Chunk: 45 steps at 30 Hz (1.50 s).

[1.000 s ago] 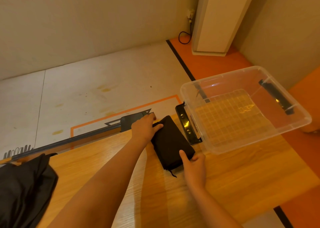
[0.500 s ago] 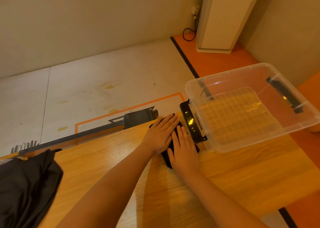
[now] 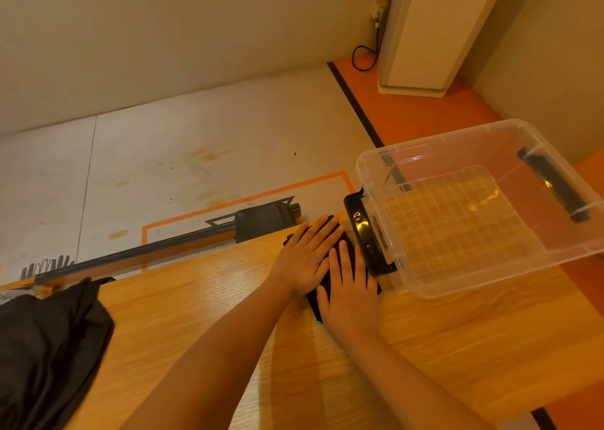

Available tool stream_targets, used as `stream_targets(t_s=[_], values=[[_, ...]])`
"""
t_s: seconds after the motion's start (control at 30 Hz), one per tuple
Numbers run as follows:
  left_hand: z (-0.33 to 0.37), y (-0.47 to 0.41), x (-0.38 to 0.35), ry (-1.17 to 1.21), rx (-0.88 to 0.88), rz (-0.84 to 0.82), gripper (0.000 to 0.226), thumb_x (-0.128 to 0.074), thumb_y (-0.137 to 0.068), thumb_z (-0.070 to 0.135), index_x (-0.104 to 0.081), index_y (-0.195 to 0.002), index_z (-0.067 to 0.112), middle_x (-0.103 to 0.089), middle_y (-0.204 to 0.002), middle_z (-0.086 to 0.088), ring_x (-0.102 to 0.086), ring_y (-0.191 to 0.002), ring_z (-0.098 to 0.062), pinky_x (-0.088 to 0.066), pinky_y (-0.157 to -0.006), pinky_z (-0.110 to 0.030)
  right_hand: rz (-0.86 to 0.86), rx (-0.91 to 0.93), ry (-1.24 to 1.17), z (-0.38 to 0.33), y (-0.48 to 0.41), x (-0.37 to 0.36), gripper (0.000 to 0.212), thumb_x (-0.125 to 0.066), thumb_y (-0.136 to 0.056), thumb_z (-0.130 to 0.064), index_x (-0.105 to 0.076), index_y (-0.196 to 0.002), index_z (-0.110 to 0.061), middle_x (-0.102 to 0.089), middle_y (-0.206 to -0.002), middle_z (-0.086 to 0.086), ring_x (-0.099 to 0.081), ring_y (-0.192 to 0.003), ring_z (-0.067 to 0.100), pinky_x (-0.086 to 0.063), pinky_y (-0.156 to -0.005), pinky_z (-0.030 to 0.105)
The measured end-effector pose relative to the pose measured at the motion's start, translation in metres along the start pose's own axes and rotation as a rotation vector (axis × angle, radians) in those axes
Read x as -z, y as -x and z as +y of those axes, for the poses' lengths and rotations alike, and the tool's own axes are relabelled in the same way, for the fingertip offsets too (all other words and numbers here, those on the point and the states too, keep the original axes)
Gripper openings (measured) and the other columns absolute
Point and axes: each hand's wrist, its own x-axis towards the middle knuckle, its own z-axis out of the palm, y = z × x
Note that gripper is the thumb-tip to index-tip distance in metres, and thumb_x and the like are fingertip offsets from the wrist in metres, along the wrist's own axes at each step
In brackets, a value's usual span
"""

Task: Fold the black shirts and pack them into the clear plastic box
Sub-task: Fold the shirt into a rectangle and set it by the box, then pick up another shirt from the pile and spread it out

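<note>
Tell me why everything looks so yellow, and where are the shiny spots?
In the head view, warm light tints everything yellow-orange; bright glints sit on the floor of the clear plastic box and its black latch; the folded black shirt under the left hand and right hand is too dark to show detail.

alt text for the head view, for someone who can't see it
A left hand and right hand press flat on a small folded black shirt on a wooden table, beside an empty clear plastic box. A heap of black cloth lies at the table's left end.
</note>
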Motion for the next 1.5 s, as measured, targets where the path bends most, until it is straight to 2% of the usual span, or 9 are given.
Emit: stream_targets(t_s=[0.23, 0.53, 0.87, 1.0, 1.1, 1.2, 1.3, 1.43, 1.5], values=[[0.050, 0.060, -0.013, 0.578, 0.771, 0.329, 0.066, -0.028, -0.098, 0.044, 0.006, -0.153, 0.028, 0.007, -0.161, 0.010, 0.008, -0.148, -0.007, -0.003, -0.123, -0.037, 0.003, 0.135, 0.025, 0.005, 0.005, 0.005, 0.070, -0.026, -0.093, -0.053, -0.030, -0.149, -0.012, -0.025, -0.156, 0.015, -0.022, -0.144, 0.030, -0.026, -0.114, 0.045], [0.070, 0.037, -0.001, 1.021, 0.814, 0.313, 0.060, -0.036, -0.105, 0.019, -0.001, -0.153, 0.027, -0.015, -0.161, 0.005, -0.019, -0.144, -0.007, -0.023, -0.117, -0.027, -0.077, 0.189, 0.061, 0.018, 0.014, 0.006, 0.065, -0.032, -0.090, -0.048, -0.035, -0.147, -0.018, -0.026, -0.156, 0.011, -0.015, -0.146, 0.026, -0.004, -0.117, 0.038], [0.042, 0.007, 0.005, 1.004, 0.749, 0.212, 0.063, -0.037, -0.104, 0.019, 0.000, -0.154, 0.025, -0.010, -0.162, 0.004, -0.014, -0.148, -0.014, -0.021, -0.120, -0.037, -0.043, 0.056, 0.021, 0.009, -0.016, -0.004, 0.066, -0.025, -0.091, -0.053, -0.037, -0.147, -0.019, -0.027, -0.157, 0.009, -0.019, -0.145, 0.025, -0.027, -0.107, 0.037], [0.039, 0.025, 0.012, 0.933, 0.737, 0.247, 0.063, -0.038, -0.104, 0.023, 0.001, -0.154, 0.025, -0.007, -0.162, 0.006, -0.010, -0.148, -0.011, -0.016, -0.120, -0.030, -0.053, 0.021, 0.028, 0.000, -0.015, 0.004, 0.069, -0.003, -0.097, -0.056, -0.036, -0.145, -0.019, -0.033, -0.154, 0.011, -0.026, -0.143, 0.028, -0.027, -0.106, 0.039], [0.030, 0.053, 0.017, 0.782, 0.780, 0.283, 0.063, -0.039, -0.104, 0.027, -0.002, -0.155, 0.023, -0.009, -0.162, 0.005, -0.011, -0.148, -0.012, -0.014, -0.117, -0.027, -0.059, 0.006, 0.013, -0.012, -0.015, 0.010, 0.072, 0.007, -0.096, -0.056, -0.031, -0.144, -0.018, -0.032, -0.153, 0.012, -0.024, -0.143, 0.029, -0.019, -0.114, 0.041], [0.014, 0.090, 0.023, 0.617, 0.771, 0.302, 0.063, -0.040, -0.103, 0.031, -0.006, -0.155, 0.022, -0.010, -0.162, 0.004, -0.012, -0.148, -0.013, -0.012, -0.117, -0.027, -0.056, 0.100, 0.011, -0.033, -0.010, 0.016, 0.084, 0.028, -0.084, -0.060, -0.009, -0.148, -0.020, -0.004, -0.158, 0.008, 0.001, -0.146, 0.024, 0.012, -0.117, 0.036], [-0.007, 0.132, 0.038, 0.453, 0.757, 0.322, 0.063, -0.038, -0.103, 0.033, -0.006, -0.155, 0.020, -0.008, -0.162, 0.002, -0.009, -0.149, -0.015, -0.007, -0.119, -0.030, -0.085, 0.197, 0.001, -0.060, 0.000, 0.023, 0.098, 0.047, -0.064, -0.061, 0.011, -0.146, -0.022, 0.017, -0.156, 0.004, 0.021, -0.143, 0.021, 0.020, -0.114, 0.036], [-0.032, 0.194, 0.066, 0.266, 0.769, 0.377, 0.063, -0.040, -0.103, 0.028, -0.005, -0.154, 0.017, -0.010, -0.162, -0.002, -0.005, -0.149, -0.014, 0.003, -0.120, -0.031, -0.131, 0.327, 0.008, -0.111, 0.024, 0.037, 0.088, 0.042, -0.069, -0.060, 0.017, -0.146, -0.025, 0.018, -0.159, 0.002, 0.025, -0.142, 0.019, 0.017, -0.113, 0.035], [-0.043, 0.230, 0.080, 0.196, 0.804, 0.400, 0.065, -0.043, -0.101, 0.025, -0.005, -0.154, 0.015, -0.011, -0.162, -0.004, -0.005, -0.149, -0.016, 0.003, -0.120, -0.032, -0.161, 0.369, -0.016, -0.145, 0.039, 0.040, 0.065, 0.010, -0.094, -0.056, 0.011, -0.151, -0.024, 0.017, -0.160, 0.000, 0.023, -0.144, 0.018, 0.013, -0.117, 0.035]])
